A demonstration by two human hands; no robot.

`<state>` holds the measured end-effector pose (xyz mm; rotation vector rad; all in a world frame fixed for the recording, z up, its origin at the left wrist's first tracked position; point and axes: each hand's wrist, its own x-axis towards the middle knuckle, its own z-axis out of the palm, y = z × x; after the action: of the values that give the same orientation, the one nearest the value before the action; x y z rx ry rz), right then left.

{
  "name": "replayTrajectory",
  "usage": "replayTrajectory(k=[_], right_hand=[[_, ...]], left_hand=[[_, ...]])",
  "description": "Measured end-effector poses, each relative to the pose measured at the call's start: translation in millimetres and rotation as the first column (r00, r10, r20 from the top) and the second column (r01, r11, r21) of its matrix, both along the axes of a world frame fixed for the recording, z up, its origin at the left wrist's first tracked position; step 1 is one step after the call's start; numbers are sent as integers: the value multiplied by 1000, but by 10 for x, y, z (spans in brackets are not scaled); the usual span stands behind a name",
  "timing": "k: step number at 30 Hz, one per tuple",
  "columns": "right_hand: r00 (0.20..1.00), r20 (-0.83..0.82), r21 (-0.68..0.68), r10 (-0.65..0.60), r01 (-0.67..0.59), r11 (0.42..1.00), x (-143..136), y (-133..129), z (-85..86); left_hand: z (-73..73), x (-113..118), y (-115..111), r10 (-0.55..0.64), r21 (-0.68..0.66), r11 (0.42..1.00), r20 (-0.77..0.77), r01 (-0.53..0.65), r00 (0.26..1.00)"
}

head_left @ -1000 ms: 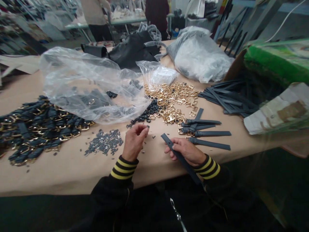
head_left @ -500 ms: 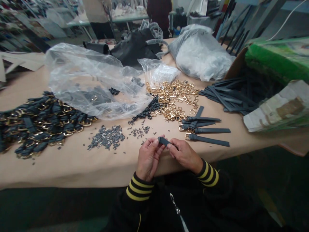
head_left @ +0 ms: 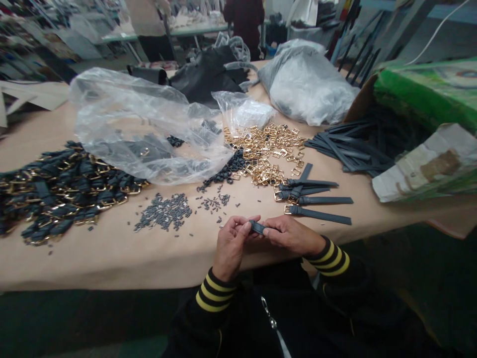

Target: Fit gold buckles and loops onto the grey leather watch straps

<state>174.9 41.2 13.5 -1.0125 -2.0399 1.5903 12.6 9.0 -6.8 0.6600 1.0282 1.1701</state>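
Left hand (head_left: 231, 244) and right hand (head_left: 294, 235), both pinched closed, grip a dark strap (head_left: 257, 227). Gold buckles (head_left: 263, 174) lie at its twelve o'clock.

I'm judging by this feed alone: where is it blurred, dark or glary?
Head view: pale glare streaks the clear plastic bag; the far bench is blurred; below the table it is dark; the grey strap between left hand and right hand shows, though softly.
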Motion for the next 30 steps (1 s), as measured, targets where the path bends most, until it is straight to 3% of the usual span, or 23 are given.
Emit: replayTrajectory(k=[4, 8, 13, 19, 26, 30], right_hand=[[1000, -24, -23, 10, -10, 1000, 1, 8, 27], [1000, 1, 47, 2, -2, 999, -7, -17, 52], [1000, 6, 118, 19, -20, 993, -45, -32, 35], [999, -24, -43, 24, -25, 999, -65, -40, -1], [998, 57, 29, -36, 34, 999, -133, -55, 32], [999, 22, -4, -49, 49, 999, -172, -58, 40]], left_hand=[[-13, 36, -11, 9, -20, 1000, 153, -6, 988], [-11, 65, -16, 37, -66, 998, 222, -23, 974], [-23, 74, -13, 57, -59, 997, 196, -47, 979], [-74, 84, -30, 89, 54, 994, 73, -93, 993], [-80, 178, -71, 234, 46, 970, 118, -240, 965], [-44, 199, -49, 254, 41, 964, 159, -264, 954]])
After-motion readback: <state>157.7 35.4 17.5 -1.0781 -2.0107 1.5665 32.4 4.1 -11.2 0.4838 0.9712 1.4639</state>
